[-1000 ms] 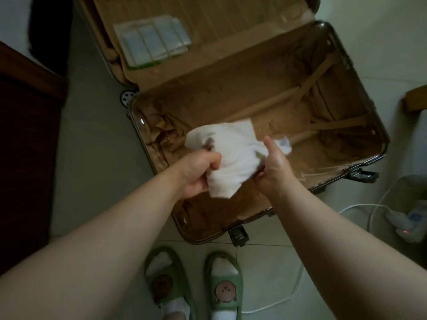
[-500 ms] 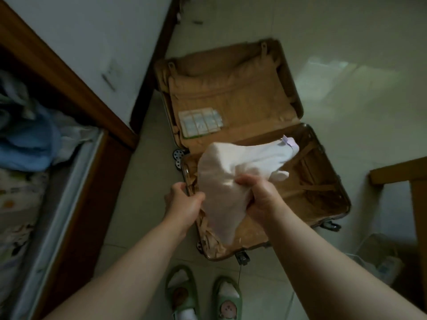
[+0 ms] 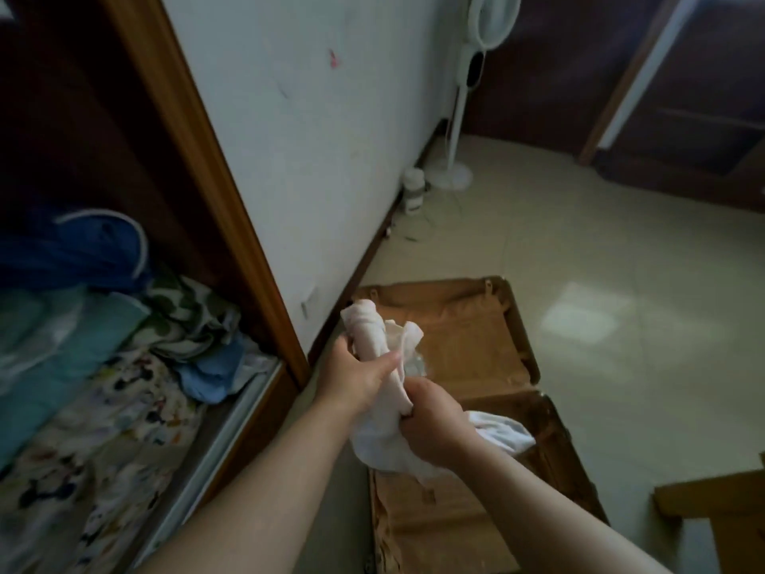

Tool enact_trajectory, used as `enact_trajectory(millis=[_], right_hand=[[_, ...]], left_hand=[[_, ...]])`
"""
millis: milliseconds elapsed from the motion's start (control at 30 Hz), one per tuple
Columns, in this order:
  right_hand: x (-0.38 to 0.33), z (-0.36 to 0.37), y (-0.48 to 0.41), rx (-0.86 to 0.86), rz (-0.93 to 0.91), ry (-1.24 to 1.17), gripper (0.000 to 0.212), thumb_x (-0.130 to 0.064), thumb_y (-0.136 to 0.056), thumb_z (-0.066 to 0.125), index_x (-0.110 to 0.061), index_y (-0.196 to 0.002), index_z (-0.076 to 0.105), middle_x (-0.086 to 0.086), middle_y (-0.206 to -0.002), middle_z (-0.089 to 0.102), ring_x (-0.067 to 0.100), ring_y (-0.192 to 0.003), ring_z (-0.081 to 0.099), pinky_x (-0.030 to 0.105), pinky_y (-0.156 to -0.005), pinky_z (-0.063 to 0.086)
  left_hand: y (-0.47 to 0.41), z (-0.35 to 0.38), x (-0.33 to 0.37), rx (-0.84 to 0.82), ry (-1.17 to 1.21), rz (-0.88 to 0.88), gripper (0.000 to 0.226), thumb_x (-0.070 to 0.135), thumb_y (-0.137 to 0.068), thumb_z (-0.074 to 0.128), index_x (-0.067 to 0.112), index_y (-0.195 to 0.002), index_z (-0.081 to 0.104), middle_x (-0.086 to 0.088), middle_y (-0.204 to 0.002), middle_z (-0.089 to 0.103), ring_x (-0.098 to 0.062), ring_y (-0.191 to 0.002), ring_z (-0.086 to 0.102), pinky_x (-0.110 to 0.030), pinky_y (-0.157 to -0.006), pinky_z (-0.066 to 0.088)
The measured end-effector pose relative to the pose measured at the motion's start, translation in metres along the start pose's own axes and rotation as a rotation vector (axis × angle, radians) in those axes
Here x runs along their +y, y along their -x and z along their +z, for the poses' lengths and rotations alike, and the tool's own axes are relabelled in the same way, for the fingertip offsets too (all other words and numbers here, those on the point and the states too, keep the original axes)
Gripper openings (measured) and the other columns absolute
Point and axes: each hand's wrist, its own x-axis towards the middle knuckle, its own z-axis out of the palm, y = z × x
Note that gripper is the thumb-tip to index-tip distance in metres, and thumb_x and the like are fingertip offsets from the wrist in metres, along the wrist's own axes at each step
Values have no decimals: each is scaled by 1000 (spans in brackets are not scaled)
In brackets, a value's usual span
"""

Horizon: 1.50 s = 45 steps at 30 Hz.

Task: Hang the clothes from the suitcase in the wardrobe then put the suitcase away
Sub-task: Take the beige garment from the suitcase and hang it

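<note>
Both hands hold a white garment (image 3: 366, 327) in mid-air, over the near-left part of the open suitcase (image 3: 476, 337) & just right of the wardrobe (image 3: 182, 130) frame. L hand (image 3: 356, 379) grips the upper part, fingers curled round the cloth w/ thumb laid across the front; a rolled end sticks up above the fist. R hand (image 3: 434, 424) sits just below, touching the L, fingers curled tight into the bunched lower part. Loose cloth hangs under that fist & trails off to the right. Suitcase lies flat on the tiled floor (image 3: 600, 263), both halves open, tan lining showing, its far-left corner close to the white wall (image 3: 314, 118). Wardrobe is open at left. Inside it: a dark blue bundle (image 3: 82, 250) at the back, teal folded fabric (image 3: 54, 345), patterned bedding (image 3: 103, 428) nearest the camera, a light blue cloth (image 3: 211, 370) by the sliding track. Further along the wall stands a white pedestal fan (image 3: 455, 118), w/ a small white bottle (image 3: 414, 186) just beside its base at the skirting. A wooden furniture corner (image 3: 712, 503) shows bottom right, well apart from the suitcase. Dim light, some blur.
</note>
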Motion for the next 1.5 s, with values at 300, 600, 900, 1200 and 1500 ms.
enact_trajectory(millis=[300, 600, 900, 1200, 1500], right_hand=[[-114, -103, 36, 42, -157, -308, 44, -40, -71, 79, -26, -106, 56, -7, -99, 64, 6, -86, 62, 20, -65, 52], [-236, -200, 57, 52, -326, -654, 46, -5, -85, 66, -7, -130, 55, 11, -118, 62, 17, -96, 61, 15, -69, 49], [-364, -225, 102, -37, -472, -713, 34, -41, -84, 65, -10, -92, 75, 8, -93, 75, 20, -83, 70, 35, -78, 55], [-479, -216, 135, -70, -460, -793, 22, -17, -81, 65, -5, -99, 70, 16, -98, 71, 28, -93, 68, 43, -89, 55], [-578, -215, 133, 29, -490, -842, 18, -23, -84, 59, -7, -89, 66, 10, -82, 61, 24, -82, 61, 37, -80, 53]], left_hand=[[66, -74, 114, 173, 276, 152, 20, -4, -84, 49, 10, -80, 63, -8, -72, 61, -20, -64, 58, -26, -57, 46], [144, -154, 207, 201, 330, 440, 30, 1, -94, 40, 6, -99, 68, -10, -93, 69, -20, -87, 65, -23, -67, 52], [214, -242, 260, 130, 263, 610, 25, 15, -93, 46, 13, -95, 71, 0, -87, 74, -14, -87, 70, -28, -77, 56], [269, -324, 291, 230, 331, 591, 53, 55, -82, 56, 12, -108, 71, -10, -109, 71, -21, -104, 66, -36, -97, 48], [301, -434, 296, 680, -422, 540, 24, 13, -86, 54, 13, -63, 51, -4, -64, 49, -14, -59, 45, -26, -54, 31]])
